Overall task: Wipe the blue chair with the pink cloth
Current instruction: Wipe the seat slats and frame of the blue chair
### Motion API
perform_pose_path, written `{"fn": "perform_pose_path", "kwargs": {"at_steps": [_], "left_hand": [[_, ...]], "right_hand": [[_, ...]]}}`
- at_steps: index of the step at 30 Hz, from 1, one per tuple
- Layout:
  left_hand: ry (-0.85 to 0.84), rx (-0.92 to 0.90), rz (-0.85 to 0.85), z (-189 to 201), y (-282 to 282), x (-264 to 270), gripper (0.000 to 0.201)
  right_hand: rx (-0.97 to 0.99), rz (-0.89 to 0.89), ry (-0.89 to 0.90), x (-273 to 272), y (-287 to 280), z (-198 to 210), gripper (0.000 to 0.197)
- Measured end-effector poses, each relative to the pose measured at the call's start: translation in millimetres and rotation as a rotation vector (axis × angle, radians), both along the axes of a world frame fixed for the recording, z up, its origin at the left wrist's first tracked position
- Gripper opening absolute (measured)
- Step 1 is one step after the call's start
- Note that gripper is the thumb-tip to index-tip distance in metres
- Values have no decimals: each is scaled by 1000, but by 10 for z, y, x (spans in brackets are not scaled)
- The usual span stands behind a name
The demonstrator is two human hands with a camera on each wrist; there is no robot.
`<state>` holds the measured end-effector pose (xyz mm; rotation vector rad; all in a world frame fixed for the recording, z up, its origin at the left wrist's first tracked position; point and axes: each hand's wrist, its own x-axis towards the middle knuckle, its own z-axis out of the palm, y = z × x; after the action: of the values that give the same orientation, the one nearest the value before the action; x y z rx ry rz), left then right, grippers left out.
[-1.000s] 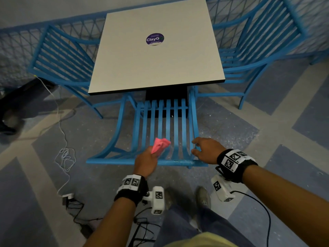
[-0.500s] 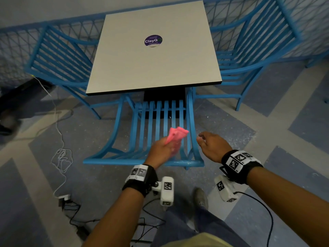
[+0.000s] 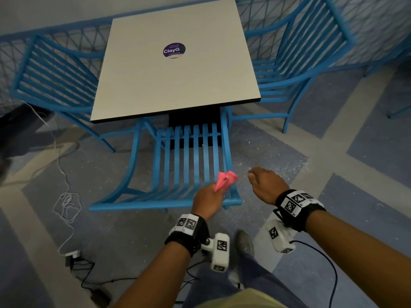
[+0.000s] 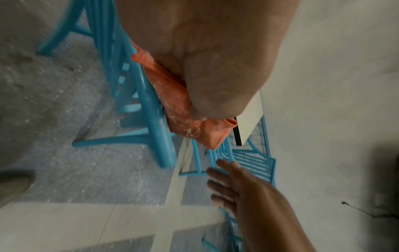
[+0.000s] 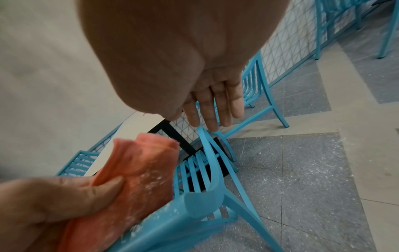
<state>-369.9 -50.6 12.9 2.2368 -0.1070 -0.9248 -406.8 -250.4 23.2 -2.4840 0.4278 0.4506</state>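
Observation:
The blue chair (image 3: 184,156) stands tucked under the table with its slatted back toward me. My left hand (image 3: 209,198) grips the bunched pink cloth (image 3: 226,180) and holds it against the right end of the chair's top rail (image 5: 194,204). In the right wrist view the cloth (image 5: 142,170) carries white dust, and the thumb of my left hand (image 5: 64,201) presses into it. My right hand (image 3: 264,183) hangs in the air just right of the chair, touching nothing, its fingers (image 5: 215,109) straight and empty. The left wrist view shows the cloth (image 4: 172,95) lying along the rail (image 4: 151,105).
A white square table (image 3: 173,90) with a purple sticker (image 3: 174,50) covers the chair's seat. Two more blue chairs stand at its left (image 3: 55,81) and right (image 3: 300,63). A white cable (image 3: 66,201) and black leads (image 3: 89,283) lie on the floor at left. My shoe (image 3: 244,241) is below.
My left hand has slid the cloth rightward along the top rail, from its middle to its right end. My right hand has let go of the chair's right corner and moved off to the right.

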Motion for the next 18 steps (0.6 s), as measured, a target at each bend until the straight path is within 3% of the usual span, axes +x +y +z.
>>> {"fn": "perform_pose_path", "kwargs": {"at_steps": [4, 7, 9, 14, 16, 18], "left_hand": [[-12, 0, -36, -90, -418, -175, 60], [78, -78, 23, -9, -606, -216, 81], [155, -166, 129, 70, -644, -190, 81], [178, -250, 355, 302, -310, 64, 35], [93, -245, 353, 432, -58, 194, 38], [-1, -177, 299, 514, 202, 285, 56]], "right_hand": [[15, -37, -91, -39, -99, -1, 31], [12, -105, -158, -33, -175, 47, 33], [-4, -134, -171, -15, -227, 100, 35], [-25, -115, -179, -32, -332, 192, 35], [-22, -111, -180, -47, -351, 165, 36], [-8, -108, -179, -53, -340, 122, 37]]}}
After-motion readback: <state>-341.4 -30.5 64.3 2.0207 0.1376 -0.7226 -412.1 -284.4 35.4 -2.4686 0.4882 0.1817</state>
